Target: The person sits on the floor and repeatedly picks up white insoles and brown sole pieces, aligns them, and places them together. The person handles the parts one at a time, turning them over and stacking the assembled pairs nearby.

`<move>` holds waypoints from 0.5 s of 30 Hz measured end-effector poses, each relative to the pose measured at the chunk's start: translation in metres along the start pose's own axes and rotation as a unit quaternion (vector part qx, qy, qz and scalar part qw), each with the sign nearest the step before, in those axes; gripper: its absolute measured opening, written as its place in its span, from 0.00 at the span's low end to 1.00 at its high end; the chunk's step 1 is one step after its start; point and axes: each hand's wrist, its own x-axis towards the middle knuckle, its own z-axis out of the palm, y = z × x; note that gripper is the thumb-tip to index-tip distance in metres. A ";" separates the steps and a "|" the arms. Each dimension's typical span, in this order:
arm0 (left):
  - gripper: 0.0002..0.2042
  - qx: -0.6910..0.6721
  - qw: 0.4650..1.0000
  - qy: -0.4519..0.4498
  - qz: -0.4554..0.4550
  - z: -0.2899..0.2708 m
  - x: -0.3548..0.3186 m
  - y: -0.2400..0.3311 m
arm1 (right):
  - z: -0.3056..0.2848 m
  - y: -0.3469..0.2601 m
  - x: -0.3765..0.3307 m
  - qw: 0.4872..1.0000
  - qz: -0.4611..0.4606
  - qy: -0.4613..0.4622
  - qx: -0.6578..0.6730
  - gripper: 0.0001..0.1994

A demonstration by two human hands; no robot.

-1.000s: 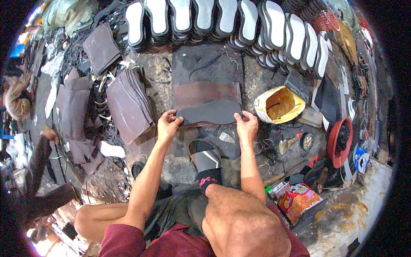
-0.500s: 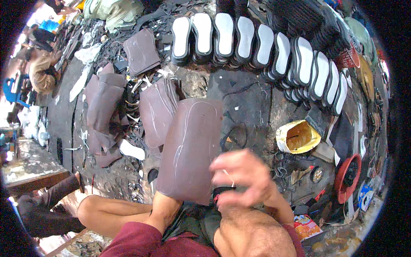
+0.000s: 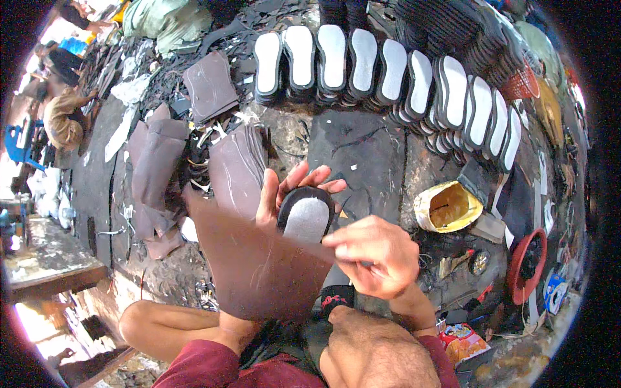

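My left hand (image 3: 293, 176) is palm up, its fingers spread behind a shoe sole (image 3: 306, 220) that it holds. The sole has a black rim and a pale grey top; only its rounded end shows. A brown flexible sheet (image 3: 265, 271) with faint pale lines lies over the rest of the sole and my left wrist, slightly blurred. My right hand (image 3: 378, 255) is closed on the right-hand edge of this sheet, just right of the sole.
Stacked white-topped soles (image 3: 332, 58) curve across the back and right. Brown sheets (image 3: 239, 168) lie in piles at left, among scraps. At right are a yellow-lined container (image 3: 446, 207) and a red ring-shaped item (image 3: 527, 265). Another person (image 3: 65, 119) crouches far left.
The brown sheet has swung down and left, uncovering the sole and my left fingers. My right hand, loose and blurred beside the sheet before, now grips its edge.
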 end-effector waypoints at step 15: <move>0.23 0.028 0.997 0.003 0.065 -0.015 0.001 -0.011 | 0.029 -0.007 -0.005 0.902 0.371 0.195 0.105 0.38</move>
